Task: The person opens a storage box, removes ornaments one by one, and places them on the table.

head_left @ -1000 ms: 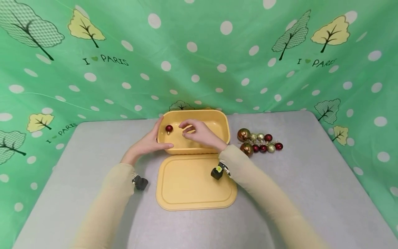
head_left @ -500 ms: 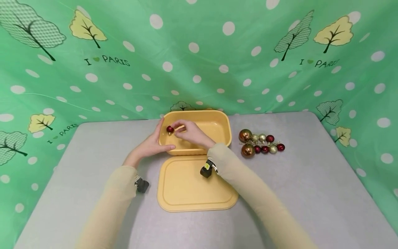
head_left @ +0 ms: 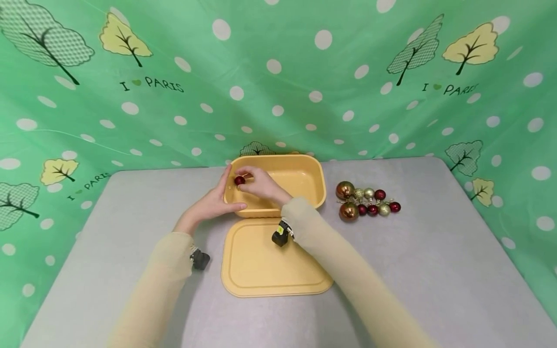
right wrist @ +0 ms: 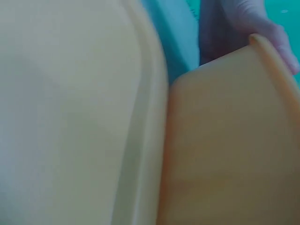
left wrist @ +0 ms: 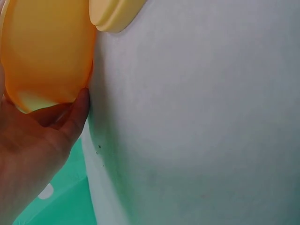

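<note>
A yellow plastic box (head_left: 300, 209) stands at the back of the table. My left hand (head_left: 213, 200) holds its left end, the thumb along the front rim and the fingers at the left wall; the left wrist view shows that grip from outside. Inside the box at the left lies a dark red Christmas ball (head_left: 239, 180). My right hand (head_left: 261, 184) reaches in over the front rim, its finger and thumb curled round this ball and partly covering it. The right wrist view shows the box wall (right wrist: 229, 136) but not the right fingers.
The matching yellow lid (head_left: 276, 261) lies flat in front of the box, under the right forearm. Right of the box, several gold, red and copper Christmas balls (head_left: 349, 211) lie in a cluster. A green polka-dot cloth (head_left: 278, 87) hangs behind the grey table.
My right hand has moved left inside the box, and its fingers have come round the red Christmas ball. The left hand has kept its hold on the box.
</note>
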{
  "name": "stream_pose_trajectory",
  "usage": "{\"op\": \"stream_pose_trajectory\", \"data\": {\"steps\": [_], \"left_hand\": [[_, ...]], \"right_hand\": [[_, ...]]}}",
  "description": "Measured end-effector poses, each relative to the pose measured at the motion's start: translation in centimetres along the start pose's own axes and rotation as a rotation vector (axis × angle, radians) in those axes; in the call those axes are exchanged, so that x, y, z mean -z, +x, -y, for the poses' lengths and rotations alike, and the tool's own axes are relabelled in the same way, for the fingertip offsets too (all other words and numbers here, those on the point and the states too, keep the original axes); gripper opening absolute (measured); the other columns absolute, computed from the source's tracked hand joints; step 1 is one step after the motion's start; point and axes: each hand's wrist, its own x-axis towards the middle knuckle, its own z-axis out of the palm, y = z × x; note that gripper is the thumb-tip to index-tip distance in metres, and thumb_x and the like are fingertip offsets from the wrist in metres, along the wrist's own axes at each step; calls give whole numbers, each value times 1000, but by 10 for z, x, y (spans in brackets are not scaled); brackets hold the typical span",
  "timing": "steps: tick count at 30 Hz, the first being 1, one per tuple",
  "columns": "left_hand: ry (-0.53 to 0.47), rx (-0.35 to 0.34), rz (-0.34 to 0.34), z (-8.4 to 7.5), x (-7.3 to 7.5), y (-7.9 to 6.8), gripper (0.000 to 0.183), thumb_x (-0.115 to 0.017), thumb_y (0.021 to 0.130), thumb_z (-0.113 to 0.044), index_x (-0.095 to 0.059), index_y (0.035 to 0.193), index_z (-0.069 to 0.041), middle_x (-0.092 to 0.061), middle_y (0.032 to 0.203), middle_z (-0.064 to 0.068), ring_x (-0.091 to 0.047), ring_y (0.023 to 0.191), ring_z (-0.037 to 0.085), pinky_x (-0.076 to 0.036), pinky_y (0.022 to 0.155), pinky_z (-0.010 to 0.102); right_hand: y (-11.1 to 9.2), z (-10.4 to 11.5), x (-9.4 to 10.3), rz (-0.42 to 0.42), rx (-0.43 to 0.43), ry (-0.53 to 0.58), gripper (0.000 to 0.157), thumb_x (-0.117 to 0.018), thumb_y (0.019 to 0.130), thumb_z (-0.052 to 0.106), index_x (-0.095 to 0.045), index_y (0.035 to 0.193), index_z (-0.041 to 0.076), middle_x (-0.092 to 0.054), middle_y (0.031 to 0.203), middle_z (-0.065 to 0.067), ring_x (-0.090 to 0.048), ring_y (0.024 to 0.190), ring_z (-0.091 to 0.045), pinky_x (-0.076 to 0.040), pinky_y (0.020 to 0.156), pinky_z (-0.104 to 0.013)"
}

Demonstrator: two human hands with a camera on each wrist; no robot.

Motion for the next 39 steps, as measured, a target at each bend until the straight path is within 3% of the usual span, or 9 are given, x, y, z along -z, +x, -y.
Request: {"op": "stream_pose_trajectory", "data": {"steps": [4, 10, 15, 21, 27, 34, 39], "left_hand": [[-7, -6, -1, -1, 0, -1, 115, -75, 85, -25, 16, 153, -15, 6, 157, 23, -9, 142, 43, -14, 113, 57], [-12, 2, 2, -3, 1, -1, 116, -76, 84, -26, 16, 154, -18, 6, 158, 23, -12, 141, 44, -16, 112, 56], [-28, -7, 5, -2, 1, 0, 116, -76, 84, -26, 16, 153, -18, 6, 158, 23, -11, 141, 42, -15, 113, 55], [-41, -9, 4, 1, 1, 0, 115, -75, 85, -24, 17, 153, -20, 10, 158, 21, -7, 142, 41, -12, 114, 55], [-33, -1, 3, 1, 1, -1, 115, -75, 85, -25, 18, 153, -23, 10, 158, 20, -6, 142, 43, -11, 113, 56], [-48, -5, 3, 0, -1, 0, 115, -75, 86, -24, 18, 153, -22, 11, 158, 18, -6, 142, 40, -12, 114, 53], [-46, -8, -3, 2, -1, 0, 115, -75, 85, -23, 18, 153, -19, 11, 158, 19, -5, 143, 40, -11, 114, 54]], "right_hand": [[0, 0, -2, 5, -24, -94, 48, -68, 86, 2, -55, 131, -2, -55, 131, -15, -50, 120, -28, -41, 102, -33], [1, -2, -3, 16, -59, -97, 48, -69, 84, 2, -57, 130, 0, -57, 128, -13, -53, 115, -25, -43, 98, -30], [1, -2, -3, 33, -69, 4, 39, -67, 85, -2, -58, 123, -4, -59, 122, -15, -57, 112, -27, -46, 93, -26], [1, -2, -3, 22, -144, 170, 45, -65, 87, -4, -53, 130, -5, -55, 129, -18, -57, 113, -28, -49, 91, -26], [0, -3, -3, 60, -189, 125, 42, -66, 87, -1, -58, 127, -6, -62, 122, -18, -60, 109, -25, -49, 88, -24], [0, -6, -2, 152, -188, 198, 30, -64, 89, -3, -64, 119, -8, -68, 111, -18, -60, 88, -13, -51, 75, -22], [0, -9, -3, 241, -185, 260, 30, -62, 89, -6, -62, 119, -11, -67, 110, -22, -66, 93, -17, -53, 82, -24]]}}
